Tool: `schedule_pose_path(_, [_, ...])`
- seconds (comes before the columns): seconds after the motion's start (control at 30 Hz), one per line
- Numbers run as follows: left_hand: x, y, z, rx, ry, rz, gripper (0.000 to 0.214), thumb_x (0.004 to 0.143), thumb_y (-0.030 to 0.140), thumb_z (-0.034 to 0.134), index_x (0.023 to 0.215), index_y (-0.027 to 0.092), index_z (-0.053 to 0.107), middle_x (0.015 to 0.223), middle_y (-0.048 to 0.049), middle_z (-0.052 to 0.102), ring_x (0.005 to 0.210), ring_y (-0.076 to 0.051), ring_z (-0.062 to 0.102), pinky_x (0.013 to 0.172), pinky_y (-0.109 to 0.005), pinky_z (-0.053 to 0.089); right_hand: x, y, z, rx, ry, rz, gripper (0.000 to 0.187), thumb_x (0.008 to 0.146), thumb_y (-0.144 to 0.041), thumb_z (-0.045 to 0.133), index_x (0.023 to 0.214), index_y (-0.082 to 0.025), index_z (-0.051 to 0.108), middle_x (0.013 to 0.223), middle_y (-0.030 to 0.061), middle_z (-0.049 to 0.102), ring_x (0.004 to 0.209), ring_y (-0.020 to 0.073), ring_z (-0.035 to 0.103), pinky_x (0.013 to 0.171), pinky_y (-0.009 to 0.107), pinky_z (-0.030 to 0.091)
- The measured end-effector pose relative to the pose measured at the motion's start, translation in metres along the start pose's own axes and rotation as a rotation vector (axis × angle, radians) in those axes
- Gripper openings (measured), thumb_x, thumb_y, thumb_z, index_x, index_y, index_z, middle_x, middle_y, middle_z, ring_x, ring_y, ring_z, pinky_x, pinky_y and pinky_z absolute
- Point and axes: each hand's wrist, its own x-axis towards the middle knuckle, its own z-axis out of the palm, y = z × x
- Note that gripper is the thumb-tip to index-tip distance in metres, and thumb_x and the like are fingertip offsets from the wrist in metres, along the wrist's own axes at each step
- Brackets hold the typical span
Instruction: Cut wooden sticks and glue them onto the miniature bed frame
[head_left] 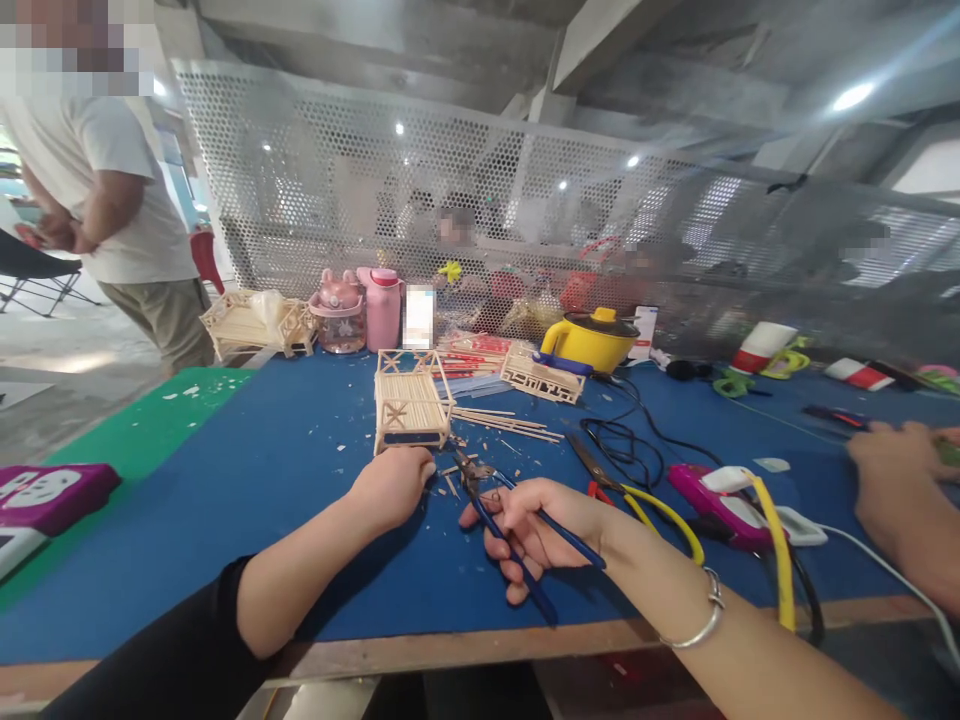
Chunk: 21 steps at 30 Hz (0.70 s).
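My right hand (540,525) is closed around blue-handled pliers (501,520). Their jaws point away from me, just right of my left hand. My left hand (394,485) is closed at the near edge of a small bed-shaped frame made of thin wooden sticks (411,400); what its fingers pinch, if anything, is hidden. Short stick offcuts (450,485) lie on the blue table top (247,530) around the jaws. Longer loose sticks (510,424) are spread to the right of the frame.
Behind stand another stick frame (259,325), a pink bottle (384,310) and a yellow pot (600,340). Scissors (600,470), black cable (622,440) and a purple power strip (712,505) lie to the right. Another person's hand (900,470) is at far right; someone stands at left (142,200).
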Motion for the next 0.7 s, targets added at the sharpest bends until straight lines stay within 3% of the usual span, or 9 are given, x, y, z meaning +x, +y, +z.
schedule_pose_path(0.2, [-0.001,0.003,-0.002,-0.029,0.032,0.023,0.032,0.079,0.026,0.051,0.107,0.018,0.065,0.106,-0.0117,0.067,0.097,-0.027,0.061,0.085,-0.036,0.043,-0.003,-0.002,-0.005,0.008,-0.118,0.011,0.047,0.065,-0.016,0.041,0.109,-0.016,0.055,0.083,0.0074,0.063,0.078,0.0221,0.065,0.077,0.044,0.046])
schedule_pose_path(0.37, [-0.002,0.010,-0.004,-0.148,0.123,0.035,0.033,0.086,0.027,0.041,0.108,0.019,0.064,0.112,-0.0087,0.066,0.106,-0.024,0.057,0.092,-0.034,0.041,-0.008,-0.007,0.000,-0.019,-0.099,0.035,0.057,0.058,-0.016,0.041,0.114,-0.016,0.054,0.097,0.0120,0.066,0.095,0.0261,0.063,0.082,0.043,0.045])
schedule_pose_path(0.53, [-0.002,0.014,-0.005,-0.350,0.181,0.048,0.034,0.087,0.035,0.039,0.105,0.020,0.063,0.104,-0.0059,0.068,0.100,-0.021,0.059,0.089,-0.032,0.042,-0.014,-0.010,0.004,-0.064,-0.166,-0.021,0.058,0.058,-0.018,0.043,0.116,-0.016,0.052,0.093,0.0108,0.065,0.091,0.0253,0.063,0.083,0.044,0.044])
schedule_pose_path(0.63, [-0.004,0.016,-0.006,-0.369,0.264,0.053,0.033,0.086,0.039,0.041,0.101,0.019,0.063,0.093,-0.0049,0.069,0.085,-0.019,0.061,0.077,-0.029,0.045,-0.021,-0.014,-0.001,-0.173,-0.080,-0.121,0.055,0.063,-0.024,0.044,0.117,-0.018,0.049,0.088,0.0082,0.063,0.082,0.0225,0.064,0.081,0.044,0.046])
schedule_pose_path(0.7, [-0.005,0.017,-0.006,-0.397,0.316,0.043,0.034,0.085,0.041,0.043,0.102,0.018,0.061,0.084,-0.0035,0.068,0.069,-0.016,0.059,0.066,-0.027,0.045,-0.025,-0.020,-0.010,-0.384,0.176,-0.215,0.050,0.069,-0.030,0.041,0.116,-0.019,0.049,0.083,0.0065,0.061,0.073,0.0198,0.063,0.073,0.042,0.049])
